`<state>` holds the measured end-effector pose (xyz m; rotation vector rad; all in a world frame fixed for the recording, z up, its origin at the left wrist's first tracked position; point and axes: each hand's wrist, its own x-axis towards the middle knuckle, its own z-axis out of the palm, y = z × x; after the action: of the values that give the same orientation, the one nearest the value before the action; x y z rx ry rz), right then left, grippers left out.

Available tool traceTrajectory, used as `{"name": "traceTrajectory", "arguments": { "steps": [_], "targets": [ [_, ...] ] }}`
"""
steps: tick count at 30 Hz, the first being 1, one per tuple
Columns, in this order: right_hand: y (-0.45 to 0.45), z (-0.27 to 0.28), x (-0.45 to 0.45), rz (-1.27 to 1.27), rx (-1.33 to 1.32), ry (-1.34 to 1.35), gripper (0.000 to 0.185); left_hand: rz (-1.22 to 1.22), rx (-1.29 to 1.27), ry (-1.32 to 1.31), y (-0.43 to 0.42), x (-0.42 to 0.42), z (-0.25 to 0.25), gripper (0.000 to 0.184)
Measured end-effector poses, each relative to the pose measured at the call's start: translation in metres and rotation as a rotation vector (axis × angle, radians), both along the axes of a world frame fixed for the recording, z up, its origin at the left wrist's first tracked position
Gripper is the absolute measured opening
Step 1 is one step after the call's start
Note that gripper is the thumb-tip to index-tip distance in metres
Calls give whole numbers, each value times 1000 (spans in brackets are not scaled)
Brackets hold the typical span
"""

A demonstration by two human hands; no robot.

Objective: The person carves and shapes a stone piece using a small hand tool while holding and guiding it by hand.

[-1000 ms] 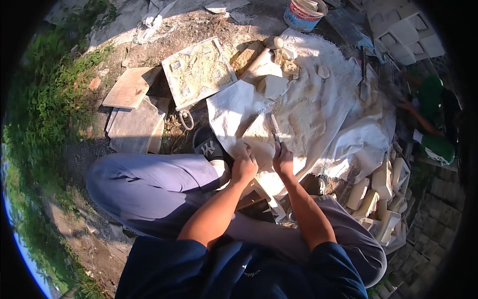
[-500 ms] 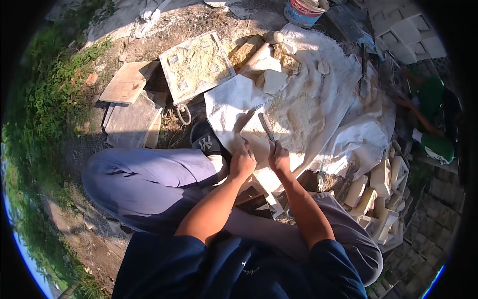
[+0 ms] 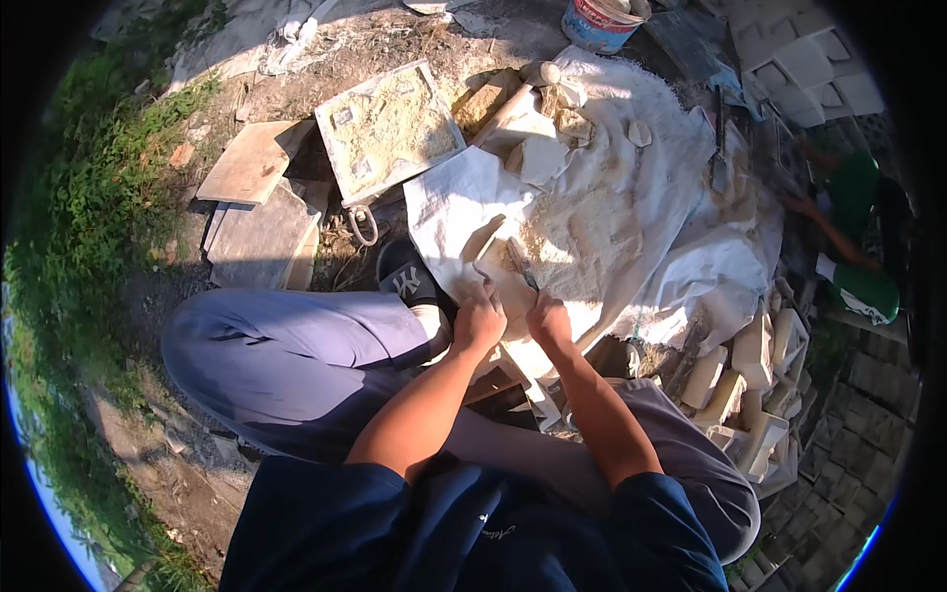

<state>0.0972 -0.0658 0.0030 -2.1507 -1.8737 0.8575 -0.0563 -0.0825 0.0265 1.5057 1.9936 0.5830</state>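
Both my hands are over a pale slab (image 3: pixel 508 288) between my bent legs. My right hand (image 3: pixel 548 318) is closed round a narrow metal tool (image 3: pixel 522 264), whose blade points up and to the left. Close beside it, my left hand (image 3: pixel 479 316) is closed at the slab's left side; a thin dark piece shows at its fingertips, too small to name. Under and beyond the slab spreads a white woven sheet (image 3: pixel 612 217) covered in pale powder.
A square tray of yellowish powder (image 3: pixel 385 133) lies at upper left, near flat tiles (image 3: pixel 258 163). Stone chunks (image 3: pixel 538 161) and a bucket (image 3: pixel 602 28) are beyond. Cut blocks (image 3: pixel 755 355) are piled at right. A person in green (image 3: pixel 853 202) is at far right.
The tool in my right hand has swung left and then drawn slightly closer to me. My left hand stays almost in place. The view has shifted slightly.
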Motion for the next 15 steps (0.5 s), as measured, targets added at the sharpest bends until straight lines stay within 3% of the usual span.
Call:
{"name": "traceTrajectory", "arguments": {
  "steps": [5,7,9,11,13,15],
  "targets": [
    [8,3,3,17,149,36,37,28,87,-31,3,1,2,24],
    [14,18,0,0,148,83,37,-29,-46,60,0,1,3,26],
    [11,26,-4,-8,311,179,37,-37,-72,64,-1,-2,5,27],
    [8,29,-5,-42,223,164,41,-53,-73,66,2,-3,8,29],
    [0,17,2,11,-27,-38,46,18,-115,-31,4,-1,6,29],
    [4,19,2,-15,-46,-7,50,15,-83,-36,5,0,6,29]
  ]
}}
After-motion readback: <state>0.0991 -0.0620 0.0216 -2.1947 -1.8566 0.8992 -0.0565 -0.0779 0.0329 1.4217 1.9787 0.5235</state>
